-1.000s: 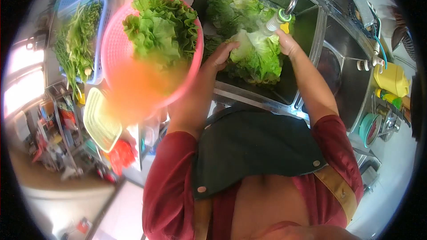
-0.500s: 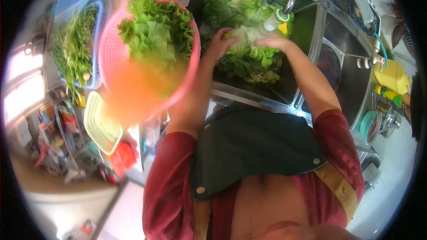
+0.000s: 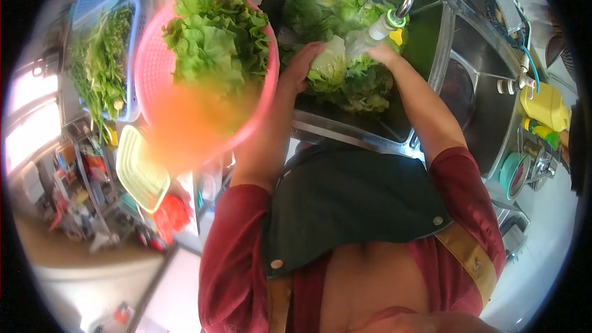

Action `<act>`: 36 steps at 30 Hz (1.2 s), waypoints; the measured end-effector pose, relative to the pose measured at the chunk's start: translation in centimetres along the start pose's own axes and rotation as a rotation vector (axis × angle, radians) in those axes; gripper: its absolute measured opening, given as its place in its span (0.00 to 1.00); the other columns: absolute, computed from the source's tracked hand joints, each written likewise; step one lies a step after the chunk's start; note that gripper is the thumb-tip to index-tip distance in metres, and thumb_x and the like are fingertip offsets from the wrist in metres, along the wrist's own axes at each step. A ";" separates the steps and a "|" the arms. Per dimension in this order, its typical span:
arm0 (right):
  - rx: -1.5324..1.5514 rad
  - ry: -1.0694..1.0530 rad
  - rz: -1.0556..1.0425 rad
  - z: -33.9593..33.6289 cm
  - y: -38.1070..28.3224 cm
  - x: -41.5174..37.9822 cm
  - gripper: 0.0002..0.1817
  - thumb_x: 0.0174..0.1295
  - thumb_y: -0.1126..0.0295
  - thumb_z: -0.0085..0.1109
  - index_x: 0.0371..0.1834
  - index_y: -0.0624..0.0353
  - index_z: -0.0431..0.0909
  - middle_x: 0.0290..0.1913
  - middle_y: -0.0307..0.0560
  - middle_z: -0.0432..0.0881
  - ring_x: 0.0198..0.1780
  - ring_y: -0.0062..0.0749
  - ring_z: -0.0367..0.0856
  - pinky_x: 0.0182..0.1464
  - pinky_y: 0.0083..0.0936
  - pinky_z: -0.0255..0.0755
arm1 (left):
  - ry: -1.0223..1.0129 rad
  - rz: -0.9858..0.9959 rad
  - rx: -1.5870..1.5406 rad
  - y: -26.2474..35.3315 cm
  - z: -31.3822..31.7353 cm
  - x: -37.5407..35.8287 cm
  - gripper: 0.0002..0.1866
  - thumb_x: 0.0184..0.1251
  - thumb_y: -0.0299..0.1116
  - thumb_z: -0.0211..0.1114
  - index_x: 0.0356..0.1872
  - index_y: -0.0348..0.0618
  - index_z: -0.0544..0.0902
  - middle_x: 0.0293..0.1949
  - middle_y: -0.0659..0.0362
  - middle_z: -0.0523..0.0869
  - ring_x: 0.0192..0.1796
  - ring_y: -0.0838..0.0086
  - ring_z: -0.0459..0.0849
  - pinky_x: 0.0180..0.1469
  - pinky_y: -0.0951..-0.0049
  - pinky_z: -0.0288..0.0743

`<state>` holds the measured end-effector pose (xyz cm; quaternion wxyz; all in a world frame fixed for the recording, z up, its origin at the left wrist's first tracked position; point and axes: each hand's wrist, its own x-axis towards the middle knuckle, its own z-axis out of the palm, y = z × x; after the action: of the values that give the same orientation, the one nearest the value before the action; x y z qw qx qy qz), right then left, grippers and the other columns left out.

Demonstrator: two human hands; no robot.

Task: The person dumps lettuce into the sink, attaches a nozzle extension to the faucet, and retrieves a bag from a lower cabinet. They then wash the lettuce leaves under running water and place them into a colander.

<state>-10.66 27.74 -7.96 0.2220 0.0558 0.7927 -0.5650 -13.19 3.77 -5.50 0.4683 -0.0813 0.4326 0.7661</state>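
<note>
Lettuce (image 3: 364,83) fills much of the metal sink (image 3: 394,129), with loose wet leaves spread towards its back. My left hand (image 3: 304,65) is closed around the near-left side of a pale-based lettuce leaf (image 3: 330,61). On the other side, my right hand (image 3: 383,54) reaches in among the leaves beside the tap nozzle (image 3: 377,29); its fingertips are hidden by the nozzle and splashing water. Clear water runs from the nozzle onto the lettuce between my hands.
Left of the sink stands a pink colander (image 3: 151,55) heaped with lettuce, partly covered by an orange blur. Beyond it, a blue basket (image 3: 134,61) holds leafy greens. A second sink basin (image 3: 487,98) and a yellow jug (image 3: 544,108) are on the right.
My right hand has shifted slightly up and right, behind the nozzle. My left hand has turned a little, and the lettuce between my hands has changed position under the water.
</note>
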 end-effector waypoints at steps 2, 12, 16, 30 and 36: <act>0.362 0.030 0.113 -0.2 -0.2 -0.2 0.22 0.57 0.58 0.57 0.54 0.51 0.71 0.51 0.41 0.75 0.54 0.30 0.70 0.55 0.30 0.65 | 0.083 0.063 -0.093 -0.3 0.8 0.3 0.22 0.64 0.42 0.54 0.55 0.44 0.68 0.51 0.55 0.74 0.50 0.70 0.75 0.51 0.68 0.68; 0.316 -0.196 0.327 1.5 -0.5 -0.3 0.42 0.44 0.47 0.66 0.61 0.55 0.64 0.60 0.47 0.67 0.63 0.36 0.59 0.63 0.36 0.49 | 0.108 0.379 0.773 -1.1 -0.8 3.4 0.25 0.59 0.47 0.60 0.52 0.42 0.71 0.42 0.60 0.78 0.42 0.73 0.76 0.47 0.72 0.70; 0.436 -0.194 0.124 0.1 -3.2 -2.7 0.36 0.46 0.58 0.68 0.58 0.58 0.67 0.56 0.45 0.71 0.59 0.33 0.65 0.61 0.28 0.54 | 0.078 0.076 0.495 0.9 0.5 1.7 0.27 0.53 0.42 0.67 0.51 0.38 0.71 0.41 0.58 0.80 0.42 0.73 0.78 0.44 0.74 0.72; -0.066 -0.075 0.120 -1.1 -4.2 -3.0 0.26 0.45 0.69 0.62 0.51 0.60 0.71 0.47 0.44 0.77 0.47 0.33 0.73 0.53 0.26 0.65 | -0.143 0.002 0.458 0.8 1.5 0.6 0.35 0.54 0.35 0.67 0.61 0.38 0.61 0.50 0.54 0.76 0.50 0.74 0.75 0.49 0.72 0.69; 0.161 0.195 0.065 1.8 -3.2 -2.5 0.24 0.52 0.64 0.59 0.53 0.59 0.70 0.49 0.44 0.76 0.49 0.34 0.73 0.54 0.28 0.64 | -0.033 -0.089 0.162 2.0 4.0 0.1 0.28 0.58 0.40 0.62 0.60 0.46 0.66 0.50 0.62 0.75 0.50 0.73 0.74 0.48 0.72 0.69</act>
<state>-8.96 25.34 -4.63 0.1568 0.1536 0.7603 -0.6114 -13.74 6.40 -1.92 0.5141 -0.0498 0.4814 0.7081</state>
